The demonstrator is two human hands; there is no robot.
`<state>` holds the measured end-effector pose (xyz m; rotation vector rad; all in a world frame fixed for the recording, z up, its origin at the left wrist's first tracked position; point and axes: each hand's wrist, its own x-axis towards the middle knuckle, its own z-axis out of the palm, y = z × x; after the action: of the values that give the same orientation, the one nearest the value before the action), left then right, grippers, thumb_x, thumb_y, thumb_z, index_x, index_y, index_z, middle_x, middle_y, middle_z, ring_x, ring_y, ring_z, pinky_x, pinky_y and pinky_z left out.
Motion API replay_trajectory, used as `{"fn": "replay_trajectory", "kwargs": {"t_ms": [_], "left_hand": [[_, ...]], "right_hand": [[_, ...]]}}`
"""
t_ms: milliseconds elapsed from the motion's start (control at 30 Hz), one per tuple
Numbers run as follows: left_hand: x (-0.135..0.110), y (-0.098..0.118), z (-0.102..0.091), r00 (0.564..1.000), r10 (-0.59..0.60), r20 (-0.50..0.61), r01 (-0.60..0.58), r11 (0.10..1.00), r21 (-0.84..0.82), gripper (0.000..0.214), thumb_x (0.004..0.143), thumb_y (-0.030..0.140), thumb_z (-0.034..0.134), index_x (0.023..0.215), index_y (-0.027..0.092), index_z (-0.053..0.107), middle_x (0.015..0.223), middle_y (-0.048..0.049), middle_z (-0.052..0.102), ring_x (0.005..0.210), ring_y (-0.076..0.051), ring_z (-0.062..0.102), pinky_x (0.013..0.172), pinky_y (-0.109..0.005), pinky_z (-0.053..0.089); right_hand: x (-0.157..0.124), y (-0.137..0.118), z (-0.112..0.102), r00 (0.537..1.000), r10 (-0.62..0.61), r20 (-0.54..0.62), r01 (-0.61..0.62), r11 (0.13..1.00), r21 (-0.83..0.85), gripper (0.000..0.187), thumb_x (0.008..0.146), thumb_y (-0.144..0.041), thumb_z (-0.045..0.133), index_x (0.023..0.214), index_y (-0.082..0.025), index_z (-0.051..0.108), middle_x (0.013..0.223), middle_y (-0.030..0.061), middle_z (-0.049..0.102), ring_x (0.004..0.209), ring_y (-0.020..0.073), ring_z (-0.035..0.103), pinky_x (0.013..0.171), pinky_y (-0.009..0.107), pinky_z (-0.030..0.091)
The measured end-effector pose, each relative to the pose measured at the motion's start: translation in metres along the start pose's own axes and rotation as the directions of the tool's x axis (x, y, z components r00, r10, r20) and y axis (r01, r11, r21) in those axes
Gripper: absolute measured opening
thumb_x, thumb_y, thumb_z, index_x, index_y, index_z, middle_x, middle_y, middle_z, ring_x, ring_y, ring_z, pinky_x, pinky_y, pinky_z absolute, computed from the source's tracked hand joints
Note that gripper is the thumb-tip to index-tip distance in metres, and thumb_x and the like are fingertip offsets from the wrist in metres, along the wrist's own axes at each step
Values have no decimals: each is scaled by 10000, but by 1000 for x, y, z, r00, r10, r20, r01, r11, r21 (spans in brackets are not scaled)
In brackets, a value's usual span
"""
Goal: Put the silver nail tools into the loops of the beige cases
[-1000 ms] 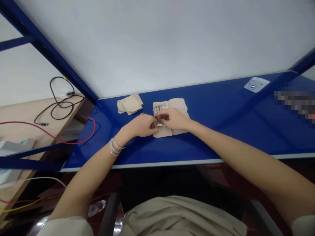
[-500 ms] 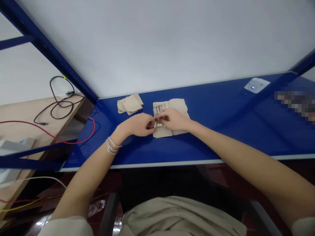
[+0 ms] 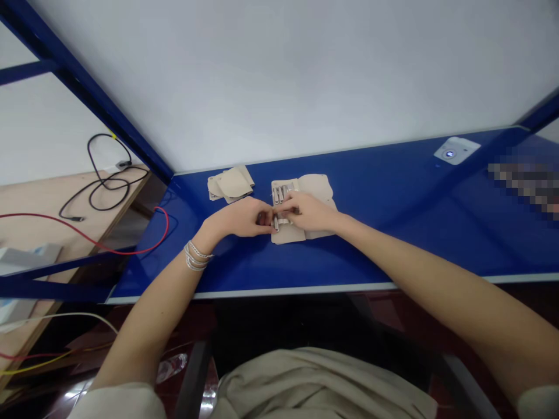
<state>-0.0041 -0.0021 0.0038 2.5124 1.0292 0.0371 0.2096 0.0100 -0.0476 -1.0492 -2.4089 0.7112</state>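
Showing two bare hands brought together over an opened beige fold-out case (image 3: 301,189) that lies flat near the middle of a glossy blue bench (image 3: 393,244). The left hand (image 3: 236,218) reaches in from 9 o'clock and the right hand (image 3: 310,212) from 3 o'clock. Their fingertips (image 3: 269,224) nearly meet over a row of small silver tools (image 3: 283,195) tucked into the case's left panel. One tool lies between the fingers, but it is not possible to tell whether either hand is clamped on it. Thin beaded bracelets (image 3: 194,257) circle the left wrist. At 9 o'clock from the case, just apart from it, lies a stack of beige pouches (image 3: 231,184). At 2 o'clock, a white plate with a lit round button (image 3: 449,153) sits near the far edge of the bench. At 9 o'clock, beyond the bench corner, a red wire (image 3: 131,251) crosses onto the bench, and a black cable (image 3: 105,192) lies looped on a wooden board (image 3: 52,201). At 6 o'clock, a beige garment (image 3: 323,387) covers the person's torso, and a plastic bottle (image 3: 171,368) lies on the dark red floor (image 3: 393,314).
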Motion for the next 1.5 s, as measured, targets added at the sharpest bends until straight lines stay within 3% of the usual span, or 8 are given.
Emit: {"fn": "replay_trajectory", "kwargs": {"t_ms": [133,300,433,567,800,1200,1500], "left_hand": [[-3,-8,-7,999,-33,-39,35,997,62,299,788,452,706,825,159,665,765,-14,669,636,-120,555,612,-230,376],[-3,-21,-9,983,-164,-87,175,975,140,377,760,521,706,842,154,677,805,-40,691,678,-152,581,617,-250,381],[-2,-21,-7,971,-213,-107,228,960,161,346,781,485,672,855,149,703,787,-55,703,661,-162,592,602,-255,385],[-2,-19,-7,975,-205,-83,216,964,154,249,809,365,619,870,157,741,759,-47,710,639,-160,598,616,-261,405],[-3,-19,-7,973,-218,-72,226,966,129,240,735,191,577,909,150,737,809,-40,724,658,-159,612,625,-255,430],[-3,-18,-7,972,-214,-94,225,965,135,206,728,181,585,895,145,699,834,-51,719,705,-174,628,649,-262,455],[-4,-20,-6,986,-114,-124,137,972,190,157,726,178,576,839,160,684,840,-52,694,743,-184,612,679,-279,452]], "right_hand": [[-1,-1,-1,1000,0,5,0,1000,25,369,923,-180,476,1093,-295,783,976,66,599,814,165,533,773,325,433],[-2,-3,-4,999,11,50,-13,999,49,382,914,-149,482,1062,-319,791,1025,64,619,879,180,541,803,340,441],[-2,-4,-5,999,2,49,-5,998,61,385,907,-133,484,1035,-315,799,1019,63,620,871,178,547,801,337,444],[-2,-4,-4,999,9,38,-11,998,67,361,917,-166,501,1093,-305,783,1009,73,626,856,176,559,781,325,448],[-2,0,-2,1000,-20,2,20,998,64,348,915,-186,504,1116,-273,775,880,52,671,761,164,549,728,305,429],[-1,-1,-1,1000,-4,-14,5,998,65,327,914,-197,534,1135,-261,767,914,51,655,707,131,526,717,288,417],[-1,-5,-3,1000,28,-6,-28,998,56,317,924,-205,544,1151,-247,760,905,62,643,680,124,514,706,288,420]]}}
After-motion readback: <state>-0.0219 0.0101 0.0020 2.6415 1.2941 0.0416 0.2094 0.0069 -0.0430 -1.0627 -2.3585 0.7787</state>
